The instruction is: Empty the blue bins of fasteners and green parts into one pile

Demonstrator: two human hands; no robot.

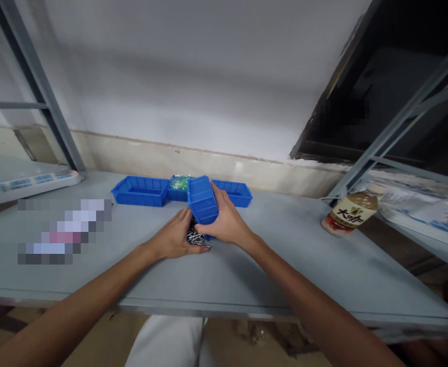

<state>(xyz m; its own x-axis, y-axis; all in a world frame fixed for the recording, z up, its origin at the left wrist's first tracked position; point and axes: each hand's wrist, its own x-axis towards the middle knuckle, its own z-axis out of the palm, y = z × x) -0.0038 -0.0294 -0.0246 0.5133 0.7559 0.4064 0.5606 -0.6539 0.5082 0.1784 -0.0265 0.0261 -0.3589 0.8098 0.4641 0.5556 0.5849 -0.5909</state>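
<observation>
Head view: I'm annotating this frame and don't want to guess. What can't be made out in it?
All in the head view:
Inside of the tilted blue bin: hidden by its own walls.
Number of metal pieces: too small, partly covered by the left hand.
Right hand: some fingertips hidden behind that bin.
Pixelated item at left: masked, so unidentifiable.
Bottle: fine print on the label too small and blurred.

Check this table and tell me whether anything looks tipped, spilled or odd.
The blue bin in the right hand is tilted, unlike the upright bins behind it, and loose metal pieces are bunched against the left hand. Being held, it may be no accident.
</observation>
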